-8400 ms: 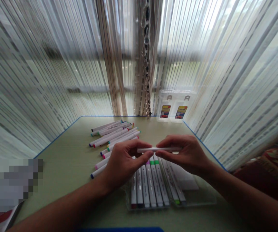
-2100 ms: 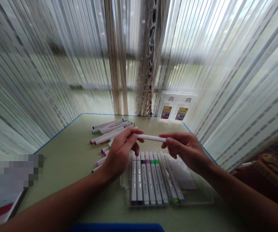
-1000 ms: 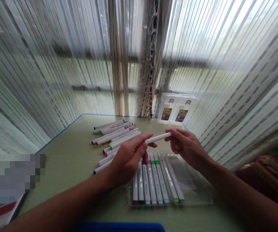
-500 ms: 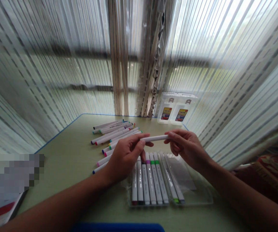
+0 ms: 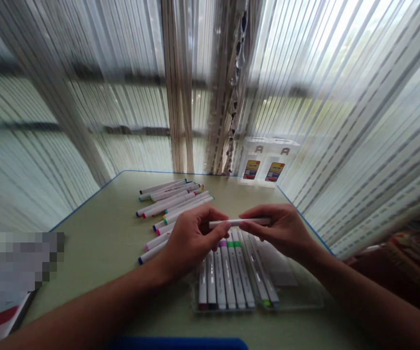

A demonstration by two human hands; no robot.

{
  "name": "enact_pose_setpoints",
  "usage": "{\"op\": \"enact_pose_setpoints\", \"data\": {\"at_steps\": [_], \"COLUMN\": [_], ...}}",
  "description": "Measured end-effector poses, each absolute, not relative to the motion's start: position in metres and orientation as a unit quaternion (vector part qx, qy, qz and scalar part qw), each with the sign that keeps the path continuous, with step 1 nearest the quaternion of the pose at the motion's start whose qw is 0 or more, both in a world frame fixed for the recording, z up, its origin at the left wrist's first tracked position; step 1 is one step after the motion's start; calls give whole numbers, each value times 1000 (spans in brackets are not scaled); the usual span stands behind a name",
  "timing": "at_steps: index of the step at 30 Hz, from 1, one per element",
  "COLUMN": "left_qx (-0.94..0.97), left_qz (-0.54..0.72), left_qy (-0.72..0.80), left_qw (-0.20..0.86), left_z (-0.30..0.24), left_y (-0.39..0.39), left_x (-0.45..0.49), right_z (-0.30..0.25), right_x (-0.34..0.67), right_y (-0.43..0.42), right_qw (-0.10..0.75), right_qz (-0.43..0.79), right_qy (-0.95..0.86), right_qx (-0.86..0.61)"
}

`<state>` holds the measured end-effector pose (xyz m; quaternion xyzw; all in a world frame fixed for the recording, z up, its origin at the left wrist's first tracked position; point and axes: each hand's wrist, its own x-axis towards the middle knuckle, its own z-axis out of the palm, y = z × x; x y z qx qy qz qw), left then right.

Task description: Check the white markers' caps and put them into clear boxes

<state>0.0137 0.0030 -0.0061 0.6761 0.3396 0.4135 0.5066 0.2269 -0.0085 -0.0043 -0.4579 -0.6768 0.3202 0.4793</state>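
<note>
A white marker (image 5: 236, 222) lies level between my two hands, above the open clear plastic case (image 5: 301, 304). My left hand (image 5: 193, 236) pinches its left part between thumb and fingers. On its right part, the thumb and fingers of my right hand (image 5: 281, 226) are closed. Below, several white markers (image 5: 228, 277) stand side by side in the left half of the case, some with purple or green bands. Two more markers (image 5: 263, 277) lie in the right half. Left of my hands, loose markers with coloured ends (image 5: 169, 206) are spread over the table, partly hidden by my left hand.
The pale green table (image 5: 96, 253) has a blue edge. Two clear cases with labels (image 5: 263, 165) stand at the back right against string curtains (image 5: 129, 107). A booklet with a blurred-out area (image 5: 5, 306) is at the left. A blue edge (image 5: 184, 342) shows at the bottom.
My right hand has moved left and slightly down, from the marker's right end to nearer its middle. The marker has come lower and more level, and my hands are closer together.
</note>
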Motion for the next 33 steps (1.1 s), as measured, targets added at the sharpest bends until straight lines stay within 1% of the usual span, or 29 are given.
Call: {"op": "enact_pose_setpoints", "data": {"at_steps": [5,10,16,23,28,33], "left_qx": [703,753,793,789,770,732], "left_qz": [404,395,384,405,415,436], "left_qy": [339,349,309,294,320,329], "left_qw": [477,394,360,356,365,406], "left_z": [-7,-2,0,0,-2,-6], "left_y": [0,-4,-8,-6,0,6], "left_x": [15,15,16,16,14,11], "right_z": [-4,-4,-6,-4,2,4], "right_x": [225,223,222,221,220,221], "right_y": [-12,-15,-16,-15,-16,-15], "right_qw": [454,440,437,472,479,494], "right_qz": [263,240,231,311,323,340], "right_qy": [-721,-734,-733,-688,-683,-659], "right_qx": [-453,-458,-467,-455,-447,-454]}}
